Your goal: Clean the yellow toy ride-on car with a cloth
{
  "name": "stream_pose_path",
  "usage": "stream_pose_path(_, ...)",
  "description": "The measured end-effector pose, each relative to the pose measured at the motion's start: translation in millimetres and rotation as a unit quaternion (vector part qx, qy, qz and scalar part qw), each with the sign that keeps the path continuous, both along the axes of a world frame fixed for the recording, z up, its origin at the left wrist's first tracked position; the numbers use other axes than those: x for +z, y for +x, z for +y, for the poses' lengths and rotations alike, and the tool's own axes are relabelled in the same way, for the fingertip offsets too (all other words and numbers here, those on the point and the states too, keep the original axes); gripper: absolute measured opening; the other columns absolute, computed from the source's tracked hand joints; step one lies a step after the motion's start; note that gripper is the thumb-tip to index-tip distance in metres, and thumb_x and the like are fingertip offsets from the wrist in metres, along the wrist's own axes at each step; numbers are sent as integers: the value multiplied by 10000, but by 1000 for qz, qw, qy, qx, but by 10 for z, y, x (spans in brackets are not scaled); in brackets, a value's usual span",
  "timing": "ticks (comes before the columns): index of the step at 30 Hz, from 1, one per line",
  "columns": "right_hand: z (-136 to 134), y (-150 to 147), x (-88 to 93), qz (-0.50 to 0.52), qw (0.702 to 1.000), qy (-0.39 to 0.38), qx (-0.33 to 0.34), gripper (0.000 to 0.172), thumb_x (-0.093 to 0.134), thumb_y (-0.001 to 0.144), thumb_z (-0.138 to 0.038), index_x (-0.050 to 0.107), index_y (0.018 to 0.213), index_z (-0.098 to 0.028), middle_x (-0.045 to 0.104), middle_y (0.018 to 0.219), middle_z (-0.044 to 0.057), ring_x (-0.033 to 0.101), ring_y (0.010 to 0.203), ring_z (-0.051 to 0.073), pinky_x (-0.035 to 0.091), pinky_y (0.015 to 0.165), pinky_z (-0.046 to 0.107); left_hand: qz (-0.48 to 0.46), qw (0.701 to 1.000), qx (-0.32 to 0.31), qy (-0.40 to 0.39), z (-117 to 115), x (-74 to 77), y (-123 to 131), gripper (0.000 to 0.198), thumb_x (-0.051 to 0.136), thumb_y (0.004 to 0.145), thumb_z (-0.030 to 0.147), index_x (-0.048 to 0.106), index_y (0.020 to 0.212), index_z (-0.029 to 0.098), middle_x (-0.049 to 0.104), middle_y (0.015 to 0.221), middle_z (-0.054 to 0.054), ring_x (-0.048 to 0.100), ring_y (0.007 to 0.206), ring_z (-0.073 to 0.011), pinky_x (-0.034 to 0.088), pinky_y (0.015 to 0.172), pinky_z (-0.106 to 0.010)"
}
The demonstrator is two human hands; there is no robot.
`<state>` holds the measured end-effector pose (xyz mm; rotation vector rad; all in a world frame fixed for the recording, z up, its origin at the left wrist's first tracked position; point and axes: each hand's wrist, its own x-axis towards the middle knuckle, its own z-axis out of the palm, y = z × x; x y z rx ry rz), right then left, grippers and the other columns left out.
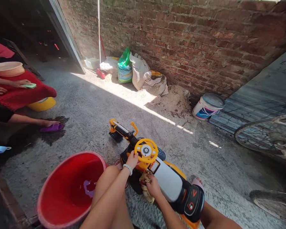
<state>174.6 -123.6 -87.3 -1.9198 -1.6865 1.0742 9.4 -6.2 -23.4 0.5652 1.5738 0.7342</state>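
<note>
A yellow, black and white ride-on toy car [169, 175] stands on the concrete between my legs. It has a yellow steering wheel [154, 152] and a toy digger arm [122, 129] at its front. My left hand [132, 160], with a pale beaded bracelet at the wrist, is closed on the wheel's near left rim. Bunched in my right hand [153, 187] is a dirty yellowish rag [146, 192], against the car's near side below the wheel. Part of the car's near side is hidden by my hand and the rag.
A large red tub [50, 194] stands left of my knee. At far left, another person's hand [20, 83] holds a green thing over red cloth [35, 90]. Sacks [138, 71] and a paint bucket [206, 106] stand along the brick wall; bicycle wheels [255, 135] are at right.
</note>
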Motion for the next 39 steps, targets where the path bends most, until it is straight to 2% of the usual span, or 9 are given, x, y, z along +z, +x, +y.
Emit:
stream_pose_path(2,80,209,116,39,996,34,-68,266,532,842,-305,780,921,-248,797,1001,111,729,997,304,580,958,439,1,1000,1,-3,-3,19,13,166,617,1023,284,617,1175,217,757,908,-43,761,700,-176,607,701,-276)
stream_pose_path(5,472,450,493,43,984,115,-130,304,520,886,-330,776,997,-210,768,1067,141,698,1050,314,552,997,448,12,1000,1,7,-2,56,34,154,620,1028,286,608,1160,208,756,894,-44,759,681,-176,593,673,-264)
stream_pose_path(8,933,407,903,-69,984,134,-100,354,540,910,-279,767,1169,-198,698,1257,162,664,1139,298,534,1002,405,14,1000,-6,2,-15,102,45,136,598,1040,278,598,1158,209,752,856,-36,763,670,-183,590,680,-270)
stream_pose_path(12,1157,66,1189,-254,967,22,-9,377,542,960,-220,724,1290,-233,609,1365,168,698,1031,256,539,867,343,-34,999,3,-16,-31,152,34,118,625,1030,297,590,1121,232,773,898,-39,790,732,-200,614,719,-291)
stream_pose_path(19,895,-179,1373,-303,942,-5,141,295,555,968,-176,765,1172,-215,627,1341,155,706,971,215,515,854,298,-79,997,7,-17,-19,134,5,115,629,1032,326,580,1074,231,777,872,-26,780,694,-182,635,738,-312)
stream_pose_path(24,1187,-414,1550,-268,944,70,181,300,560,987,-239,760,1210,-257,646,1329,104,670,1078,232,508,882,293,-133,991,19,-25,-55,63,2,205,674,1005,322,563,1152,235,774,914,-23,795,743,-166,641,806,-318)
stream_pose_path(29,1479,-633,1482,-292,917,75,260,283,543,1021,-257,753,1209,-228,654,1328,136,685,1062,244,523,860,310,-138,989,34,-44,-47,25,-10,259,682,988,231,529,1196,222,767,942,-42,801,759,-169,638,873,-351)
stream_pose_path(35,1824,-671,1447,-333,918,68,205,321,468,1036,-159,727,1225,-163,663,1276,186,728,1041,252,548,849,324,-127,991,7,-29,-26,2,-41,337,814,907,335,556,1095,226,762,935,-48,811,814,-223,622,866,-366)
stream_pose_path(39,2039,-417,1510,-346,921,39,172,299,479,1040,-187,717,1220,-177,641,1291,182,742,1035,238,546,843,306,-119,992,11,-32,-29,-3,-26,324,800,923,352,566,1102,217,767,909,-53,805,793,-223,621,868,-379)
